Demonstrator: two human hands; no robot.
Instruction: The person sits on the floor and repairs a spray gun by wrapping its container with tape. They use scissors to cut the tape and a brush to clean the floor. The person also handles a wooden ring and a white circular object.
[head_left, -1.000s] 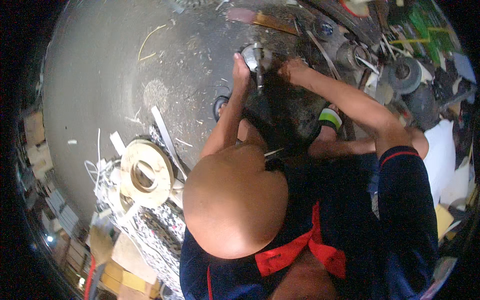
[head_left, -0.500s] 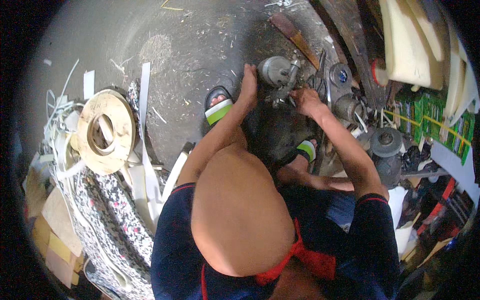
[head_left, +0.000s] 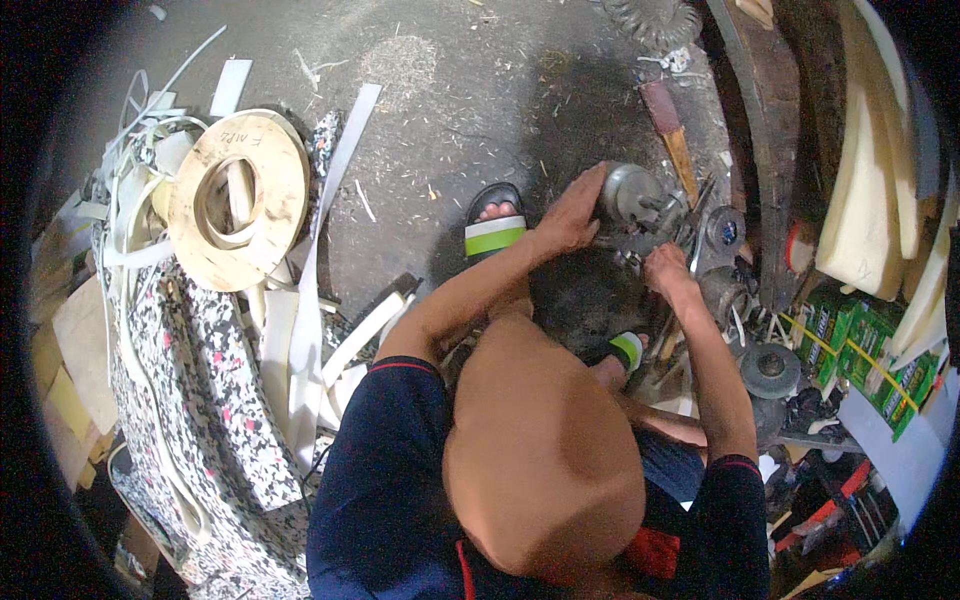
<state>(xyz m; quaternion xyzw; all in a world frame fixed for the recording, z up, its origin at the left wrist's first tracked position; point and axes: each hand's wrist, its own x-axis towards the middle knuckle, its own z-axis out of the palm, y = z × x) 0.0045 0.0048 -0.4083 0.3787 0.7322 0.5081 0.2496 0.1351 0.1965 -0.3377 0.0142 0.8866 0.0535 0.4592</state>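
Rounded casing: a slip seems possible at the grey, round-bodied metal machine (head_left: 628,192), which is placed between and just ahead of the hands; if support were lost along its curved side, it could be tipped or rolled.
Small metal fitting: beside the right hand, fingertips could be pinched against this dull silver piece (head_left: 630,258) if the machine were turned suddenly.
Sandalled foot: toes are left bare in the black sandal with a white-and-green strap (head_left: 495,238), behind and left of the left hand; they could be struck by a rolling machine.
Wooden-handled tool: its reddish flat blade and orange-brown handle (head_left: 678,160) are seen beyond the right hand, where the machine could be knocked against it.
Left hand: the left hand (head_left: 575,212) is laid along the machine's left side, forearm slanted forward; whether a grip is taken cannot be told.
Right hand: the right hand (head_left: 668,270) is held at the near right side, fingers curled, elbow bent; what is gripped is hidden.
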